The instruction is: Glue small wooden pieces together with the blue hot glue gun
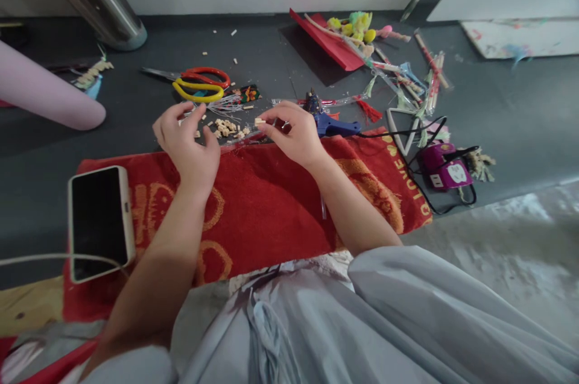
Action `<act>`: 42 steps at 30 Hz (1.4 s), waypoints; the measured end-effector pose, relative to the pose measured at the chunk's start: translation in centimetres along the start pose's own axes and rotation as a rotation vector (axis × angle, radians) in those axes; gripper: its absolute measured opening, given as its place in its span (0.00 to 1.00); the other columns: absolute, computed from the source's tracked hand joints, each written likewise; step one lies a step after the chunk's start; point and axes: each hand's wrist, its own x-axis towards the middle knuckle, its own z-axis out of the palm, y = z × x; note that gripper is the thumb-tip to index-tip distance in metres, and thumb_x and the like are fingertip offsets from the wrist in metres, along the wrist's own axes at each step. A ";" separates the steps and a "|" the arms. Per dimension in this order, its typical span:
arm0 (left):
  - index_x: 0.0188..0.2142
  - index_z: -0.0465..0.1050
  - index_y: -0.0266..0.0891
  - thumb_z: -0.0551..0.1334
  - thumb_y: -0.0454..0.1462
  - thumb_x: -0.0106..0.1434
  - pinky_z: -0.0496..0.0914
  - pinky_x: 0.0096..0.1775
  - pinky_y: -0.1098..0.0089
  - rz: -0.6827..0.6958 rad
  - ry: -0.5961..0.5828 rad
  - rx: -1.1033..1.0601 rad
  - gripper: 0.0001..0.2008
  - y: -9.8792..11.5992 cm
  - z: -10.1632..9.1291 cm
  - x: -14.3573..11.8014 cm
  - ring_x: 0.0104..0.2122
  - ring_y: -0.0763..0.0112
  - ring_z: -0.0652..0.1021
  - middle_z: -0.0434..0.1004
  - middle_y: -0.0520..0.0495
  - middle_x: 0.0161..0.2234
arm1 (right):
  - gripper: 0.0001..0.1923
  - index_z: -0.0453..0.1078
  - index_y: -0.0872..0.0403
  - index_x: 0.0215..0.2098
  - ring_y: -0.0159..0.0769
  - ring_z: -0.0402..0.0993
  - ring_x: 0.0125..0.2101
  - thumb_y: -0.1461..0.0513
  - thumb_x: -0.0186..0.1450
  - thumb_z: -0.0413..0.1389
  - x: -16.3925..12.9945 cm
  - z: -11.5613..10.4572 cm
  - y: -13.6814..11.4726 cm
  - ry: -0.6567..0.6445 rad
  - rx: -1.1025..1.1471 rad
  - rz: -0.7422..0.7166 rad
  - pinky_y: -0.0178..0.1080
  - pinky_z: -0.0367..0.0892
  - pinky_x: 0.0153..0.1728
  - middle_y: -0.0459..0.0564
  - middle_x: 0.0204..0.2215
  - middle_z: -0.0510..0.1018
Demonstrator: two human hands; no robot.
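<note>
Your right hand [293, 129] pinches a pale block [259, 122]; grip lightly, clear of the glue gun [337, 126] at three o'clock; your left hand [189, 141], at nine, spreads empty

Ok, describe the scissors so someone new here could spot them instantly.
On the dark table, find the red towel along the near edge. Beyond it, past the left hand, lie the scissors, blades pointing left. Mismatched handles, one red, one yellow, set them apart from the pale strands beside them.
</note>
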 end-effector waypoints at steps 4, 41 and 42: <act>0.29 0.76 0.41 0.64 0.42 0.60 0.56 0.57 0.45 -0.106 -0.049 0.036 0.08 1.0 0.0 -0.1 0.52 0.48 0.68 0.75 0.40 0.37 | 0.22 0.74 0.55 0.37 0.30 0.67 0.29 0.46 0.68 0.51 0.0 0.0 -0.1 0.004 -0.001 -0.015 0.36 0.65 0.35 0.49 0.32 0.76; 0.33 0.74 0.43 0.63 0.41 0.60 0.68 0.45 0.56 0.361 -0.112 -0.058 0.05 0.8 1.1 -1.3 0.39 0.61 0.75 0.77 0.48 0.31 | 0.13 0.75 0.55 0.39 0.28 0.70 0.31 0.53 0.65 0.59 -0.4 0.3 -1.5 -0.049 0.149 -0.138 0.32 0.67 0.32 0.47 0.33 0.75; 0.32 0.74 0.43 0.63 0.40 0.60 0.69 0.45 0.56 0.374 -0.105 -0.051 0.05 0.7 1.2 -1.3 0.39 0.61 0.75 0.77 0.47 0.31 | 0.12 0.75 0.55 0.40 0.28 0.71 0.32 0.54 0.66 0.58 -0.5 0.3 -1.5 -0.052 0.134 -0.170 0.33 0.68 0.34 0.48 0.34 0.76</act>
